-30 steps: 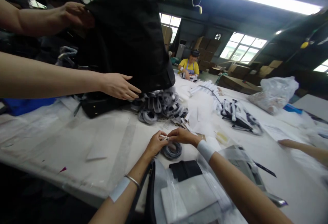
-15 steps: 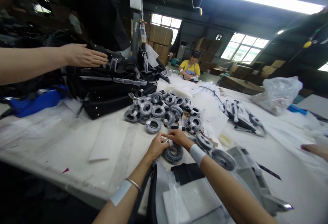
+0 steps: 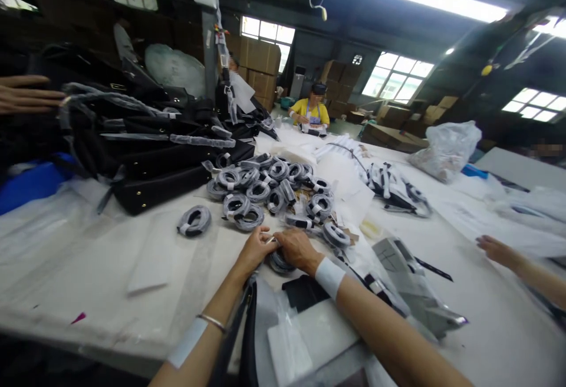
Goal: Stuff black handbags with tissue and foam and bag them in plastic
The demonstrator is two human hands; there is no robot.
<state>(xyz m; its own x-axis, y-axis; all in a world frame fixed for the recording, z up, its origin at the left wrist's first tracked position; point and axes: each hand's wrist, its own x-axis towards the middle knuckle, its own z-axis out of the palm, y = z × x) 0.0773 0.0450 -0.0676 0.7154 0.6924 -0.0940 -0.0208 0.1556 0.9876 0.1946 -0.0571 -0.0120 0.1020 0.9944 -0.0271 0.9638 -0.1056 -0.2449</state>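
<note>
1. Work item: a plastic-wrapped grey strap coil (image 3: 279, 264) lies directly below the fingertips, at the near edge of the coil pile (image 3: 259, 191). Its top and right side are largely covered by the right hand.
2. Left hand (image 3: 256, 252): thumb and forefinger are brought together on a small white strip (image 3: 270, 239) above the coil.
3. Right hand (image 3: 297, 249): fingers are bent down over the coil, tips meeting the left fingertips at the strip. Whether they are clamped cannot be told; the palm hides them.
4. Adjacent item: an open black bag (image 3: 249, 340) with a grey lining stands just below the coil, a white packet (image 3: 318, 340) inside it.
5. Change, hands: half a second earlier, more of the coil was exposed; the right hand now covers more of it.
6. Change, table: a separate strap coil (image 3: 194, 222) now lies left of the pile, on a spot that was bare.
7. Change, left side: the co-worker's hand (image 3: 29, 95) has moved from the stacked black bags (image 3: 177, 166) to the picture's left edge.
</note>
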